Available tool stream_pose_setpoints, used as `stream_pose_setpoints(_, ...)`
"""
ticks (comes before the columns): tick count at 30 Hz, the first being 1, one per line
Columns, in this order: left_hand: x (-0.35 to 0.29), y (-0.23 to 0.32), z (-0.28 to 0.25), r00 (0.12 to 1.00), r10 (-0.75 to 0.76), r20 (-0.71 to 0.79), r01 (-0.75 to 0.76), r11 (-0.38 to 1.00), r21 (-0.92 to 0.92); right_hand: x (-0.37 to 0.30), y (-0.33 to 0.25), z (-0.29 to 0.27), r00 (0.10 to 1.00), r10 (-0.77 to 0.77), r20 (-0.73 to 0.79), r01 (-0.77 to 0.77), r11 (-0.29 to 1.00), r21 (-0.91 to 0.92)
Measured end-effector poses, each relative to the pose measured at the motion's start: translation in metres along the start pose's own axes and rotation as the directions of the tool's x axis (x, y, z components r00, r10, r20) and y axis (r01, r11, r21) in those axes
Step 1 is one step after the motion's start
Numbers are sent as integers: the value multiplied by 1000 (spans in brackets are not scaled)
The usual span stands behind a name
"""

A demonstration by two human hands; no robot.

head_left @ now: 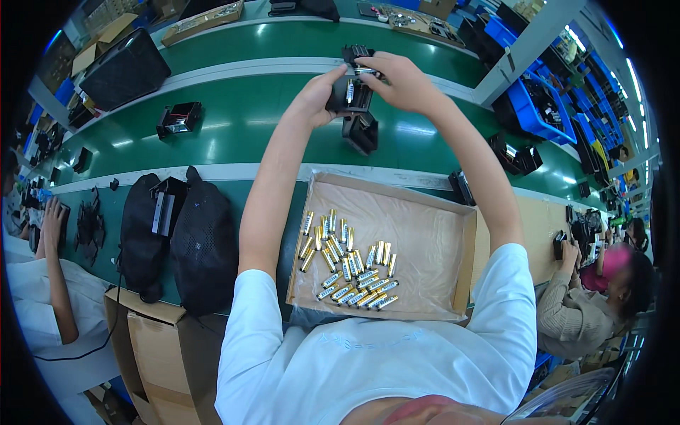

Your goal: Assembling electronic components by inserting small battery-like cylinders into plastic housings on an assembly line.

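Observation:
Over the green conveyor belt (283,117), my left hand (315,99) is wrapped round the side of a black plastic device (361,100) with an open battery compartment. A battery (350,91) shows inside it. My right hand (400,81) reaches in from the other side, its fingers closed on another battery (365,71) at the device's upper end. Just below, a black open case (361,132) shows; whether it is joined to the held device I cannot tell. Nearer my body stands a shallow cardboard tray (467,265) lined with clear plastic. Several gold-and-white batteries (350,265) lie loose in its left half.
Similar black devices sit on the belt at the left (179,118) and the right (520,154). Black mesh bags (205,244) lie left of the tray. A blue bin (542,110) stands at the right. One person works at the far left, another (588,304) at the right.

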State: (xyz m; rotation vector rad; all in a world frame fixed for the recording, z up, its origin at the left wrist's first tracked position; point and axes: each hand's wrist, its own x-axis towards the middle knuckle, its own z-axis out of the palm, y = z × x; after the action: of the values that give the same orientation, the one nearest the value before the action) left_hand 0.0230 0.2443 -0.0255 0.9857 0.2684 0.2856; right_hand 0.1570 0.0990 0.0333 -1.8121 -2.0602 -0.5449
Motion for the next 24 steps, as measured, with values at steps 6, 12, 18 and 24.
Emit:
stream_pose_setpoints(6, 28, -27, -19, 953, 237, -188, -197, 958, 211, -9, -38, -5, 924, 379, 42, -374, 878, 298)
stream_pose_setpoints(12, 29, -30, -20, 927, 258, -273, -217, 961, 171, 1, -66, 7, 850, 501, 162, -509, 861, 11)
stream_pose_setpoints(18, 2, 0, -7, 924, 208, -322, -195, 978, 71, 23, -63, 7, 764, 612, 202, -631, 774, 42)
stream_pose_setpoints(24, -4, 10, -21, 925, 239, -295, -201, 968, 151, 41, -53, 25, 793, 561, 237, -586, 809, 44)
